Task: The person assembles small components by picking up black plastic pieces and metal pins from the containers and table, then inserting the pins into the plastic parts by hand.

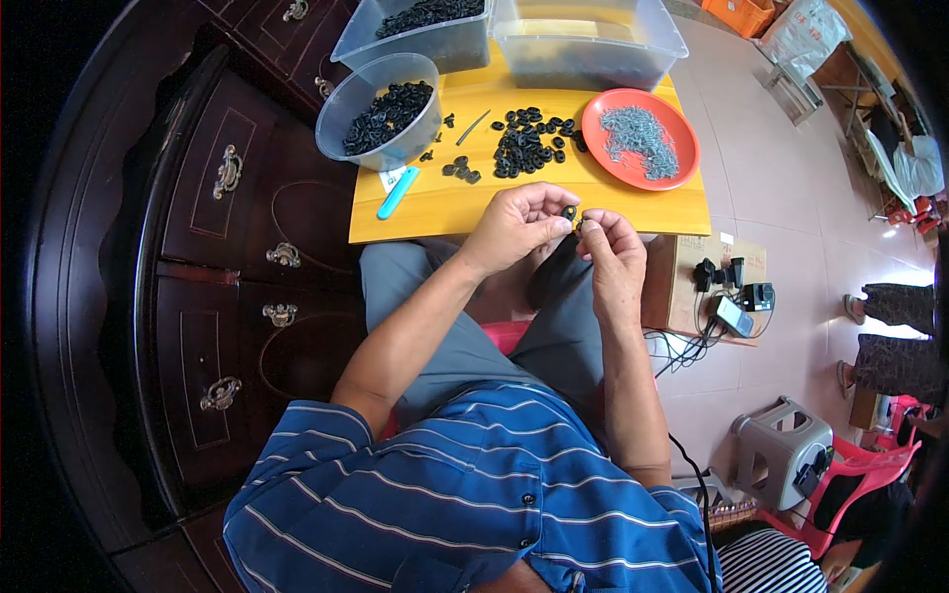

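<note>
Over the near edge of the yellow table (455, 217), my left hand (516, 225) pinches a small black ring-shaped part (568, 212) between thumb and fingers. Close beside it, my right hand (615, 255) is closed at the fingertips on something tiny by the same part; what it is I cannot make out. Just beyond my hands lies a loose pile of black oval ring-shaped parts (524, 143). To its right is a red plate (596, 148) with many small silvery metal pieces (641, 140). Some dark small pieces (461, 170) lie left of the pile.
A clear round tub (346, 109) holds more black parts. Clear plastic bins (593, 44) stand at the back. A blue-handled cutter (397, 194) lies at the left edge. Dark wooden drawers (217, 257) rise at left. Right of my knees sits a cardboard box (682, 287) with electronic devices and cables.
</note>
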Tool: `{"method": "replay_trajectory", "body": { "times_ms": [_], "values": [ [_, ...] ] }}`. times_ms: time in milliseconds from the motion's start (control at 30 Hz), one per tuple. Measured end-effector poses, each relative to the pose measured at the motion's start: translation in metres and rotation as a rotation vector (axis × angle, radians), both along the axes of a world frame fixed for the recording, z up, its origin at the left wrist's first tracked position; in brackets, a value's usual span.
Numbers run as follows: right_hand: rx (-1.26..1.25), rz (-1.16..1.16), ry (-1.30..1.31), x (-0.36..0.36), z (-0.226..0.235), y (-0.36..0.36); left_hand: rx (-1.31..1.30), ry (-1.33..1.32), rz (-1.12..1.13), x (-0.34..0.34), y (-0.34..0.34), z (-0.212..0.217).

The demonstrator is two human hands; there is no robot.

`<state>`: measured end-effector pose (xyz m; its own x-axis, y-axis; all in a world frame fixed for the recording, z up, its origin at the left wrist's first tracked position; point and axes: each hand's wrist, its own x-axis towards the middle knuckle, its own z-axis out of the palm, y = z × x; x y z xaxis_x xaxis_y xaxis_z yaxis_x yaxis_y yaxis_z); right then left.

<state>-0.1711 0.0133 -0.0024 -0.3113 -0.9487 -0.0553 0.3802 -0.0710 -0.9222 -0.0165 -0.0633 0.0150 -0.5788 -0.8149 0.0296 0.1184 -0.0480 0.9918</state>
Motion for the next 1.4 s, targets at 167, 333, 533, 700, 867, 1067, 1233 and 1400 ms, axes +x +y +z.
{"method": "replay_trajectory", "body": {
  "times_ms": [167,333,533,700,867,1067,1233,1400],
  "values": [
    [-0.003,-0.011,0.004,-0.001,-0.002,-0.002,-0.080,0.013,0.015,-0.004,-0.001,-0.002],
    [-0.056,-0.060,0.034,-0.008,-0.009,0.002,-0.175,-0.128,-0.021,-0.012,-0.004,-0.005],
    [-0.110,-0.146,0.278,0.011,-0.025,-0.010,-0.301,-0.334,0.029,-0.001,0.004,0.017],
    [-0.029,-0.102,0.147,0.002,-0.025,-0.007,-0.349,-0.316,0.023,-0.013,0.001,0.009],
    [-0.057,-0.047,0.068,-0.004,-0.033,-0.010,-0.425,-0.323,-0.022,-0.020,-0.002,0.018],
    [-0.045,0.040,-0.076,-0.002,-0.024,-0.010,-0.518,-0.415,-0.113,-0.016,-0.004,0.033],
    [-0.050,0.065,-0.270,0.000,-0.018,-0.009,-0.570,-0.457,-0.039,-0.021,0.005,0.037],
    [-0.039,-0.015,-0.279,-0.002,-0.018,-0.008,-0.790,-0.514,0.060,-0.039,0.020,0.039]
  ]
}}
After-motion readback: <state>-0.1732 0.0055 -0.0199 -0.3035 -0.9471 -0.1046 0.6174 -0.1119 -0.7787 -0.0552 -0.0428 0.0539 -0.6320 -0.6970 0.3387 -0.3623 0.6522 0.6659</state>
